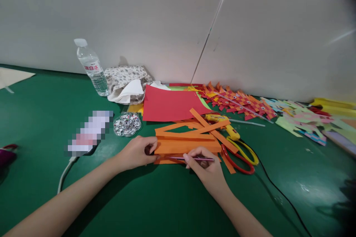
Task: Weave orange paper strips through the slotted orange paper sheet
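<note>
A folded sheet of orange paper (186, 146) lies in front of me on the green table. At its left end, my left hand (139, 152) is closed with thumb and fingers on the paper's edge. My right hand (204, 166) grips a slim purple pen-like tool (204, 159), held almost flat over the lower part of the paper, its thin tip pointing left. Whether the tip touches the paper I cannot tell. Loose orange paper strips (207, 129) lie just behind and to the right.
Scissors (240, 168) with red and yellow handles and a yellow glue gun (232, 132) with a black cord lie right. Red paper (172, 103), a bag of googly eyes (127, 124), a phone (93, 129) and a water bottle (91, 67) stand behind and left. Woven paper fish (241, 102) lie back right.
</note>
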Demonstrator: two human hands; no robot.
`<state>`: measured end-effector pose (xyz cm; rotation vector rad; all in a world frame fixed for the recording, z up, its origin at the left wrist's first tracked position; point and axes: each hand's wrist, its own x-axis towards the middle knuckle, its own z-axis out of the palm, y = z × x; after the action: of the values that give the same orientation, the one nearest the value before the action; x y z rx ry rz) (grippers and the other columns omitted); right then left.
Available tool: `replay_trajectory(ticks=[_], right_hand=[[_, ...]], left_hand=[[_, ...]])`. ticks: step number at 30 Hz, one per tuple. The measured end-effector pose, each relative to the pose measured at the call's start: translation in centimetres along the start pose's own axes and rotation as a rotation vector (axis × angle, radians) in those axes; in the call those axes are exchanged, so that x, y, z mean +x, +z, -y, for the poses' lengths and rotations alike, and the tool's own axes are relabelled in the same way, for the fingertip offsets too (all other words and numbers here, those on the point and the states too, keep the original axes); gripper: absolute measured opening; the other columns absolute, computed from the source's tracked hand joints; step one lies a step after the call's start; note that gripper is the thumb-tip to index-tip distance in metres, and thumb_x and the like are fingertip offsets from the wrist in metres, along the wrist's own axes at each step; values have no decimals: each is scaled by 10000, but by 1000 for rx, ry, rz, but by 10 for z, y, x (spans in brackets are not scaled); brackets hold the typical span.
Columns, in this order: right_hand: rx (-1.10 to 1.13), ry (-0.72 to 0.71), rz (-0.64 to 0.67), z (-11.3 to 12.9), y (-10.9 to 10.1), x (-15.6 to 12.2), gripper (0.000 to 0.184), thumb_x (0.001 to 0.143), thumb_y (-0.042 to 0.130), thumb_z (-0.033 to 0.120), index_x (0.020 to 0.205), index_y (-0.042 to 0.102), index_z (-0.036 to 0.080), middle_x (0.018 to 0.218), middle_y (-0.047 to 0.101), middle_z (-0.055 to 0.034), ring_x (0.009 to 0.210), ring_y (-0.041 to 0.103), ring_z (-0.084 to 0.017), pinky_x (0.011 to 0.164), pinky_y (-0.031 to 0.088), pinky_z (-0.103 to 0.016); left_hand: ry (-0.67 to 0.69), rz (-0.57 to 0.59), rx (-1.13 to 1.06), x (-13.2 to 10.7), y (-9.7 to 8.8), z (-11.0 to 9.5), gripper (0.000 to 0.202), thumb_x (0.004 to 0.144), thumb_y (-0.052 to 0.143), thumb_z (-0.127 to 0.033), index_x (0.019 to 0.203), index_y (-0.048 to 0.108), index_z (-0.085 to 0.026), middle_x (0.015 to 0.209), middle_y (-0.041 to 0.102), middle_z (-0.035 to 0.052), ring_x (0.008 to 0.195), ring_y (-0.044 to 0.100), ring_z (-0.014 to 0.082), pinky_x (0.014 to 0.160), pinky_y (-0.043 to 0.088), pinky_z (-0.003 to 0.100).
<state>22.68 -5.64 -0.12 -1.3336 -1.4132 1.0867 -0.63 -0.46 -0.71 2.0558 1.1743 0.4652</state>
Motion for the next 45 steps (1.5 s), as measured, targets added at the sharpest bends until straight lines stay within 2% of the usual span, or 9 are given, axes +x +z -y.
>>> replay_trajectory(ticks=[7,13,17,22,26,34,40,45], right_hand=[[56,-53,-111,-8,-20,4,244,780,676,337,633,542,196,560,537,26,490,513,-116,480,391,-238],[41,-133,-206,-14,-39,10,251,764,691,277,590,534,189,548,503,37,455,476,-97,459,386,-227],[121,-124,-209,-10,-31,8,242,743,712,289,607,539,191,582,535,36,437,496,-88,445,396,-217],[81,2,-89,2,-4,0,222,749,711,354,664,585,192,539,609,6,519,594,-142,510,446,-235],[49,33,-19,3,5,-1,228,737,716,375,678,590,195,553,651,-6,552,625,-157,557,475,-246],[14,44,-24,2,0,3,251,754,700,378,650,563,196,542,635,-3,540,610,-149,534,463,-237],[-37,-36,-105,-7,-18,5,249,756,694,361,641,549,195,546,573,11,493,564,-139,472,428,-241],[-5,-97,-203,-8,-33,7,254,746,701,313,608,520,199,559,540,19,461,494,-117,440,378,-243]], left_hand=[[-30,23,-71,-1,1,1,303,735,588,-235,649,301,-195,516,368,-98,427,488,63,426,268,164],[-20,21,-31,-1,1,3,317,735,605,-242,643,306,-192,505,385,-98,431,449,58,438,255,171],[-15,16,-25,0,0,3,312,728,605,-237,644,307,-191,521,386,-97,441,432,55,444,249,173],[4,-1,-17,0,0,2,294,711,597,-211,642,312,-190,530,377,-93,455,413,57,443,240,171],[5,1,-27,0,0,2,276,698,591,-189,646,320,-192,526,383,-94,454,410,57,438,238,167],[2,9,-55,0,1,4,287,704,587,-194,647,306,-195,517,365,-94,438,398,54,430,239,169],[-1,9,-72,-1,1,4,309,728,596,-244,644,303,-198,496,353,-100,430,399,59,428,245,173],[-21,36,-116,-2,0,2,311,743,589,-247,655,294,-200,485,374,-106,426,485,68,441,273,172]])
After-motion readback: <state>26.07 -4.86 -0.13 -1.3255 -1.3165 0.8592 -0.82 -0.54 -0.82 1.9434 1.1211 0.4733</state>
